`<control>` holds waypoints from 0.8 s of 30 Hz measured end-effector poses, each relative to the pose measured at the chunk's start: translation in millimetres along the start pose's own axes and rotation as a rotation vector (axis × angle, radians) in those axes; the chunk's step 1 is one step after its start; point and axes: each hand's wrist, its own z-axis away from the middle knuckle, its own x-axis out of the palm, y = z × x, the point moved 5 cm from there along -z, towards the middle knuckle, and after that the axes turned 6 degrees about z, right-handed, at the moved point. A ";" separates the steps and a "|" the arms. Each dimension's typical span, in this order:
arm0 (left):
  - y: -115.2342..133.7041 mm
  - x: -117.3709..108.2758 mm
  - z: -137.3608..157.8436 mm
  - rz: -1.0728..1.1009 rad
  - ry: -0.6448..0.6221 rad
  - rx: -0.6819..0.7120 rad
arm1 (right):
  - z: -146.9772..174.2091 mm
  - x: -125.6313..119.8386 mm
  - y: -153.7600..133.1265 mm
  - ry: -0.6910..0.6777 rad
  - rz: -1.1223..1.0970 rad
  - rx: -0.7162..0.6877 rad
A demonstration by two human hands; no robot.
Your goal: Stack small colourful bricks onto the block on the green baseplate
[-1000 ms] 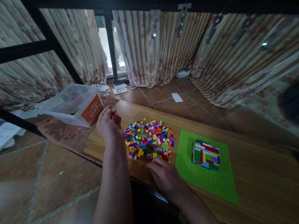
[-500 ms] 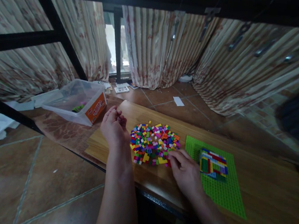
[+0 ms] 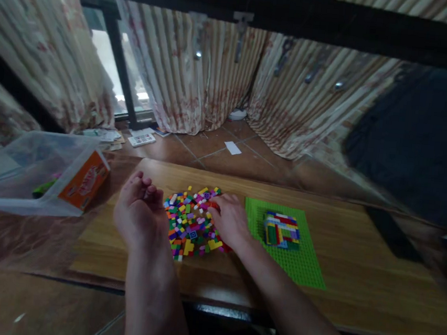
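A pile of small multicoloured toy bricks [image 3: 187,216] lies spread on the wooden tabletop. My right hand [image 3: 232,221] reaches over the pile's right side, with thumb and forefinger closed around an orange brick [image 3: 214,205]. Left of the pile, my left hand [image 3: 138,209] is raised palm up with its fingers curled in; whatever they may hold is hidden. To the right, a block built of bricks in several colours [image 3: 282,230] stands on a green studded baseplate [image 3: 309,265].
A clear plastic bin [image 3: 39,144] with an orange label [image 3: 86,179] stands at the left, some green pieces inside. A dark flat object [image 3: 393,234] lies at the table's right. Striped curtains [image 3: 216,77] hang behind, and a white paper [image 3: 233,148] lies on the floor.
My view has turned to the right. My right hand has moved from the pile's near right edge farther into it and closed on the orange brick. My left hand stays curled.
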 end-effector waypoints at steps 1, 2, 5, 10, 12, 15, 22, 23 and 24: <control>-2.9 3.1 2.6 -0.013 -0.012 -0.011 | 2.7 -6.5 -1.6 0.037 -0.046 0.005; -6.4 6.1 5.4 -0.019 -0.020 -0.024 | 7.1 -14.2 -3.4 0.078 -0.105 0.005; -20.0 15.3 15.3 -0.044 -0.051 -0.089 | 30.6 -36.5 -7.3 0.161 -0.303 0.037; -40.1 27.7 32.8 -0.131 -0.149 -0.166 | 94.5 -48.9 12.1 0.174 -0.677 0.347; -45.9 31.4 38.8 -0.172 -0.191 -0.178 | 121.2 -50.2 34.1 0.257 -0.802 0.509; -53.8 35.3 45.7 -0.231 -0.231 -0.179 | 149.3 -55.5 74.0 0.353 -0.863 0.666; -77.8 41.6 62.1 -0.339 -0.371 -0.123 | 151.9 -78.4 134.7 0.437 -0.909 0.746; -82.9 42.0 66.4 -0.365 -0.393 -0.131 | 150.6 -78.9 137.0 0.439 -0.928 0.744; -88.3 42.2 71.1 -0.395 -0.413 -0.141 | 149.8 -77.9 138.3 0.430 -0.946 0.741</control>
